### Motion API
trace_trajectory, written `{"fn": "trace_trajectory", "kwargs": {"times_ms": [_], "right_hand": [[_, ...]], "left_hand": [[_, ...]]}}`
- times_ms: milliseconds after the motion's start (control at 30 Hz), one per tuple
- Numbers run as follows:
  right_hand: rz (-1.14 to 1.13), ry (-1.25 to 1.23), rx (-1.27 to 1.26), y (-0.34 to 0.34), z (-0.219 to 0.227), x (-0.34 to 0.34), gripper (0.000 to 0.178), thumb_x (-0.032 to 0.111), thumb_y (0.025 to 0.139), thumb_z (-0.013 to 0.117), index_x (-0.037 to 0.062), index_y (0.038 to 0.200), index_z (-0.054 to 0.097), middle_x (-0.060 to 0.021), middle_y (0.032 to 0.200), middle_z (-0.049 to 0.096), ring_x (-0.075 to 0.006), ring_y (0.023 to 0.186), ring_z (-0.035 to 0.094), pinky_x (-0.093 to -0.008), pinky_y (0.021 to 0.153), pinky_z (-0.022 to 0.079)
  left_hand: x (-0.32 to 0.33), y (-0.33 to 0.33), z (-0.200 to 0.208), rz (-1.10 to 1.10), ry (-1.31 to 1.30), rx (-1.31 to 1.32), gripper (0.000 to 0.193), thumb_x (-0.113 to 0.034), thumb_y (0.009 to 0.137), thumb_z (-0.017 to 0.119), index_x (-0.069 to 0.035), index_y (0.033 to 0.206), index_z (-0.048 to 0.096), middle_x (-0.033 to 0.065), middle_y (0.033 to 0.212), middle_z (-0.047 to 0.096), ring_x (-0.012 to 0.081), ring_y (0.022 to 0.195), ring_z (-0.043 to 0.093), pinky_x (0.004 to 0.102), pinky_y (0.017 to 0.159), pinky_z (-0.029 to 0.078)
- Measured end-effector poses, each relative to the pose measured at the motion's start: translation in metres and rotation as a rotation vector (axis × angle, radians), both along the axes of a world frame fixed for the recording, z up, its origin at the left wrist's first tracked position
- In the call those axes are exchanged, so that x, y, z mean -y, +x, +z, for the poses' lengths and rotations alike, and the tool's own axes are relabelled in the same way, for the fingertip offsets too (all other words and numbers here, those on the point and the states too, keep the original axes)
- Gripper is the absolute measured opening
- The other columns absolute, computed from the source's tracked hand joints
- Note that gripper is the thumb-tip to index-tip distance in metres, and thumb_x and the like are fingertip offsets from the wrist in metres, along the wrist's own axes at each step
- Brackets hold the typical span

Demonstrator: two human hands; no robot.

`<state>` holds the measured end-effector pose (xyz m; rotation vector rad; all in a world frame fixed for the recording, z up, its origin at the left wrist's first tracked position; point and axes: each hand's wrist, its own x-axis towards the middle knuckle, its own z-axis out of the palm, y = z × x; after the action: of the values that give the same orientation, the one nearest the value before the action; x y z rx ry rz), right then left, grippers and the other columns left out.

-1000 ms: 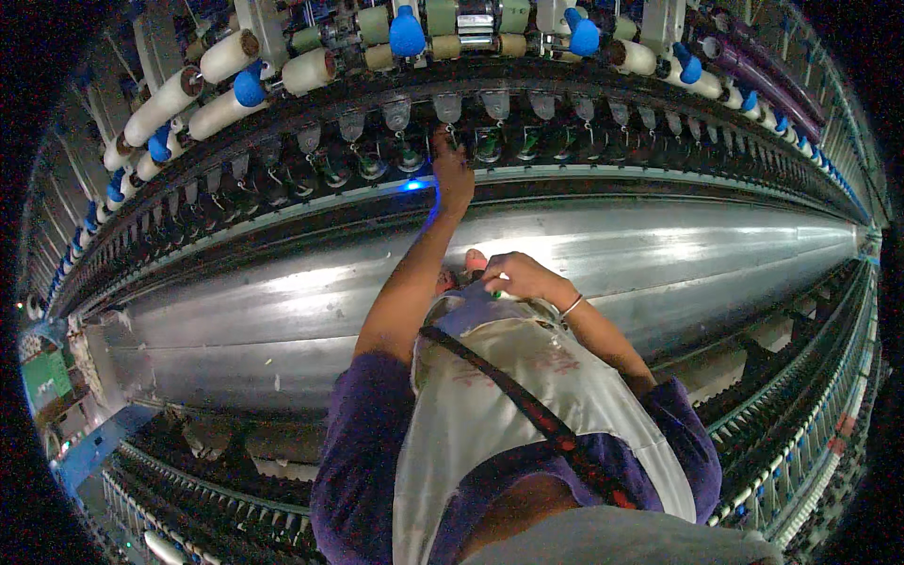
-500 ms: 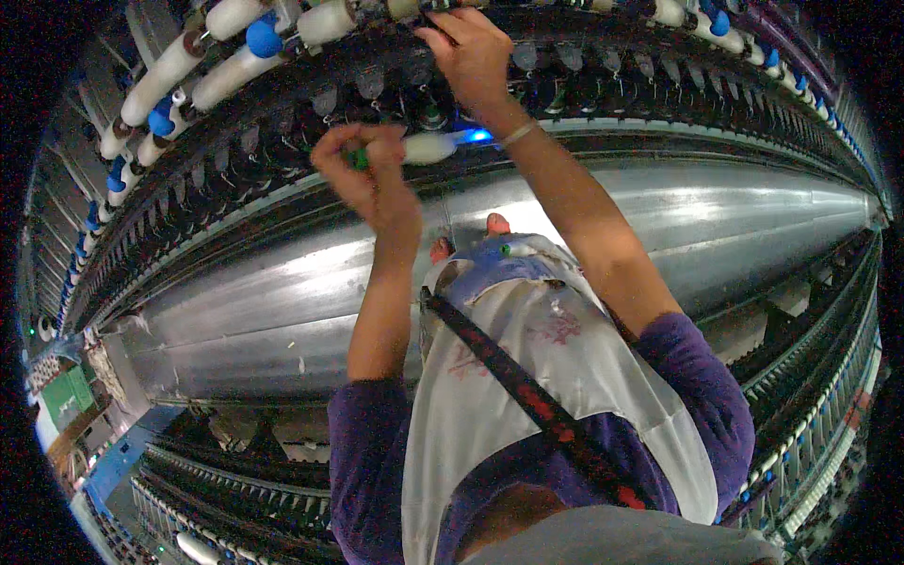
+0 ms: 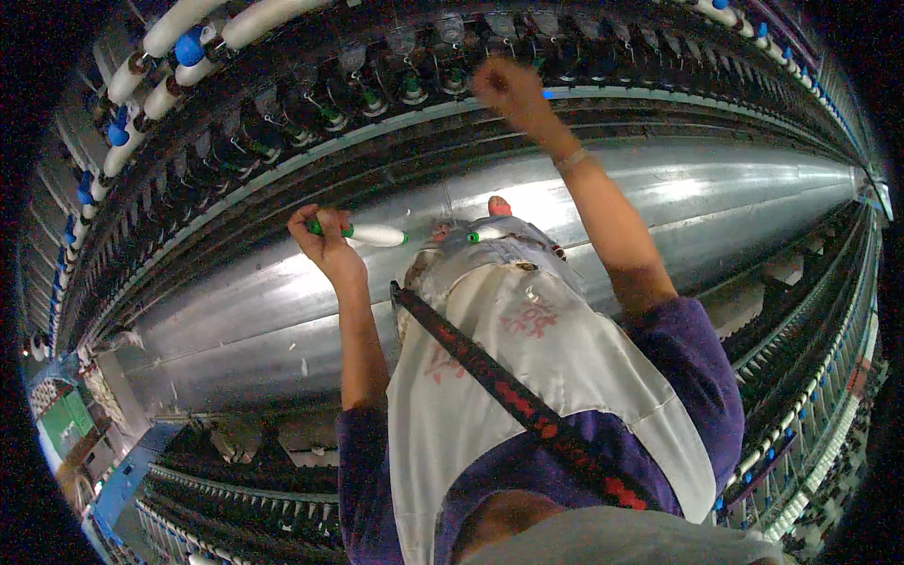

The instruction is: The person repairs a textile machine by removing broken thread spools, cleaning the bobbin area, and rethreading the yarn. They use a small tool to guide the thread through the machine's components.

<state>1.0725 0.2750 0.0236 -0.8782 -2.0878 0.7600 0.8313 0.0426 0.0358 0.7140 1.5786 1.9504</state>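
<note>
My left hand (image 3: 325,237) is closed around the green end of a bobbin of white yarn (image 3: 379,234), holding it nearly level over the metal floor. My right hand (image 3: 513,94), slightly blurred, is raised in front of the spinning frame's row of spindles (image 3: 411,89). Its fingers are curled together, and what they hold, if anything, cannot be made out. A second white bobbin with a green end (image 3: 485,234) lies at the front of my white apron (image 3: 471,311), apart from both hands.
White roving bobbins (image 3: 179,26) and blue round pieces (image 3: 189,47) hang along the upper left. A pale rail (image 3: 311,155) curves below the spindles. The shiny metal floor (image 3: 235,311) runs between two machines, the other frame (image 3: 800,414) standing behind me at lower right.
My left hand has moved down and left from the spindles with the bobbin. My right hand has come down from the upper roving bobbins to spindle level. The view has shifted.
</note>
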Motion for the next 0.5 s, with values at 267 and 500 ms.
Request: {"fn": "trace_trajectory", "kwargs": {"times_ms": [267, 500], "right_hand": [[0.316, -0.729, 0.600, 0.084, -0.028, 0.203, 0.035, 0.012, 0.081, 0.061, 0.0102, 0.116, 0.059, -0.0102, 0.089, 0.067, -0.0305, 0.084, 0.060, -0.0401, 0.074, 0.047], [0.347, -0.177, 0.547, 0.054, 0.094, 0.238, 0.021, 0.016, 0.075, 0.064, 0.0152, 0.095, 0.071, -0.0020, 0.076, 0.059, -0.0200, 0.085, 0.055, -0.0360, 0.080, 0.039]], "left_hand": [[-0.039, 0.004, -0.037, -0.296, -0.077, -0.047, 0.020, -0.019, 0.091, 0.055, -0.009, 0.104, 0.046, 0.0008, 0.085, 0.046, 0.0110, 0.068, 0.047, 0.0271, 0.063, 0.043], [-0.089, 0.067, -0.032, -0.611, -0.013, -0.080, 0.013, -0.016, 0.093, 0.053, -0.007, 0.100, 0.047, -0.0005, 0.076, 0.045, 0.0091, 0.063, 0.043, 0.0260, 0.057, 0.039]]}}
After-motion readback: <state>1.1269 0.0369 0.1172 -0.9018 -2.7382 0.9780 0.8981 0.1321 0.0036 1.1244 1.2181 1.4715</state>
